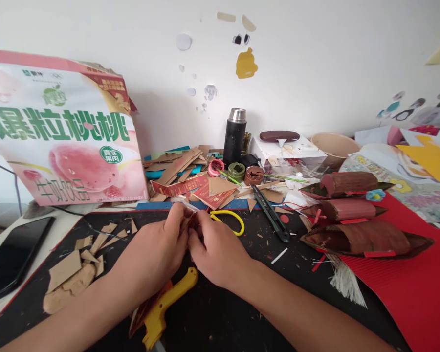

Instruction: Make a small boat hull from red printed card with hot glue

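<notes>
My left hand [168, 242] and my right hand [216, 249] meet over the black mat, fingertips pinched together. Between them shows a sliver of something small, whitish and reddish-brown; the fingers hide most of it. Just right of the fingers lies a yellow loop handle [238, 226], probably of scissors. Below the hands rests a yellow-handled tool [168, 305], partly behind my left forearm. A dark green utility knife [269, 212] lies to the right. Farther right sit three brown model boats [374, 237], one with a blue flower.
Cardboard scraps [71, 271] lie at left near a black phone [16, 256]. A pink printed carton [66, 132] stands behind. Open paint jars [236, 172], a black thermos [235, 137] and more cardboard line the back. Red corrugated sheet [418, 288] covers the right side.
</notes>
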`<control>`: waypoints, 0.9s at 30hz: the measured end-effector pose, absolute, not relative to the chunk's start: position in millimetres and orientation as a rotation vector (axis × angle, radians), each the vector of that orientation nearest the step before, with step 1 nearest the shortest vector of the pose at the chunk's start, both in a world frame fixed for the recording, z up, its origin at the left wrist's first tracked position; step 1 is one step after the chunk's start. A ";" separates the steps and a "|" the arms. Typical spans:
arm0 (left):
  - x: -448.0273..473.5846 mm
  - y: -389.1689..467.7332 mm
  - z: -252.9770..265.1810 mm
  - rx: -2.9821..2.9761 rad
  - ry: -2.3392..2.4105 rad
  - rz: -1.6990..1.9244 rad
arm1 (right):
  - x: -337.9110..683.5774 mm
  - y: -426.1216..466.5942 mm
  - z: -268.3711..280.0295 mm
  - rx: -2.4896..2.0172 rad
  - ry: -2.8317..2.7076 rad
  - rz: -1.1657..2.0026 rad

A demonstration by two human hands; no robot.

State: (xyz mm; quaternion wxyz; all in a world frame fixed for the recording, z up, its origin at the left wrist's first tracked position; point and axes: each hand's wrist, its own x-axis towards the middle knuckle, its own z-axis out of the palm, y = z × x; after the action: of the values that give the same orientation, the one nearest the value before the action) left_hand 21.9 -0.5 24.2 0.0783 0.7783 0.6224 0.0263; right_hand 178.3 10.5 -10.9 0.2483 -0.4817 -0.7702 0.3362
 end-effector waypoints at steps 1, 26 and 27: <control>21.6 -0.5 23.9 2.331 1.861 0.084 | 178.5 10.6 -10.8 -1.313 -2.099 0.917; 20.3 0.6 18.8 2.355 1.875 0.069 | 177.9 10.6 -10.9 -1.338 -2.115 0.911; 19.9 0.7 18.3 2.359 1.874 0.070 | 177.8 10.6 -11.0 -1.342 -2.115 0.911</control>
State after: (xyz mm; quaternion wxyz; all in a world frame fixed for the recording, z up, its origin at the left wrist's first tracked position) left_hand 19.9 0.7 18.3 0.0641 0.7812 0.6206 0.0231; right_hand 177.8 10.6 -11.0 0.2359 -0.4892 -0.7712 0.3320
